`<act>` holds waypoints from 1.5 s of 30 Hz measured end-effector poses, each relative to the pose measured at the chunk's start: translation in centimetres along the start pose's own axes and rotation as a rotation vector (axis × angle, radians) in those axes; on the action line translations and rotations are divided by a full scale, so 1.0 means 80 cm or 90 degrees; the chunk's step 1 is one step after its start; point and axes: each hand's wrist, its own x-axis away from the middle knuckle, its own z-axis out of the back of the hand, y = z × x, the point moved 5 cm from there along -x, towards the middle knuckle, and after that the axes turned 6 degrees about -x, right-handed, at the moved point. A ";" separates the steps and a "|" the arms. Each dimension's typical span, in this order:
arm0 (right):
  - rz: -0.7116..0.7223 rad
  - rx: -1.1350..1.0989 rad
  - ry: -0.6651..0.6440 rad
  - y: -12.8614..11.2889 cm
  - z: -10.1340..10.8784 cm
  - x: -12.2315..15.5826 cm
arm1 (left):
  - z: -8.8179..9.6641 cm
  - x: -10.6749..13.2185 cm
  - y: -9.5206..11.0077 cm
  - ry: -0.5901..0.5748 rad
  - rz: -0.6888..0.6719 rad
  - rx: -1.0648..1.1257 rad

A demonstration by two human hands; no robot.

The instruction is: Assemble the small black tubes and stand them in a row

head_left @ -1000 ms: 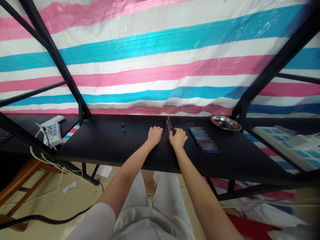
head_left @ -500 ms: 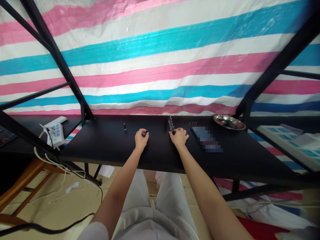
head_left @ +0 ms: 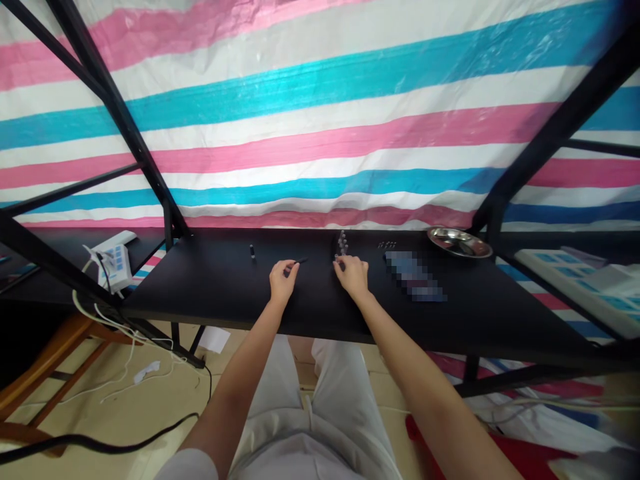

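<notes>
My left hand [head_left: 283, 281] is closed in a pinch above the black table. From its fingertips a thin black stick-like object [head_left: 302, 260] points to the right; its exact kind is too small to tell. My right hand [head_left: 354, 275] rests at the near end of a row of small greyish pieces [head_left: 343, 241], thumb and forefinger pinched together. What sits between those fingertips is too small to make out. Left of my left hand, a short dark tube with a light band [head_left: 253, 253] stands on the table.
Several tiny pieces [head_left: 387, 245] lie right of the row. Beyond them are a blurred-out phone-like slab [head_left: 415, 277] and a shiny metal plate [head_left: 460, 244]. Black frame posts [head_left: 493, 217] flank the black tabletop [head_left: 200, 287]. A white power strip [head_left: 116, 267] with cables is at left.
My right hand has shifted slightly left and its fingers have drawn together by the row's near end. The black stick-like object now shows more clearly beyond my left fingertips.
</notes>
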 end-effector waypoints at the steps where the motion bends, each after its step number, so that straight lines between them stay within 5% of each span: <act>1: 0.040 -0.013 -0.008 -0.011 0.000 0.002 | 0.000 0.000 0.000 0.000 -0.003 0.003; 10: 0.191 -0.002 -0.044 -0.085 0.004 -0.002 | 0.003 0.001 0.003 0.006 -0.010 0.012; 25: 0.198 0.055 -0.070 -0.081 0.002 -0.005 | 0.004 0.001 0.003 0.019 0.008 0.021; 35: 0.270 0.055 -0.091 -0.100 -0.001 0.001 | -0.002 0.003 0.011 -0.049 -0.029 0.030; 45: 0.251 0.009 -0.051 -0.101 -0.010 0.008 | -0.007 0.001 0.017 -0.060 -0.085 -0.013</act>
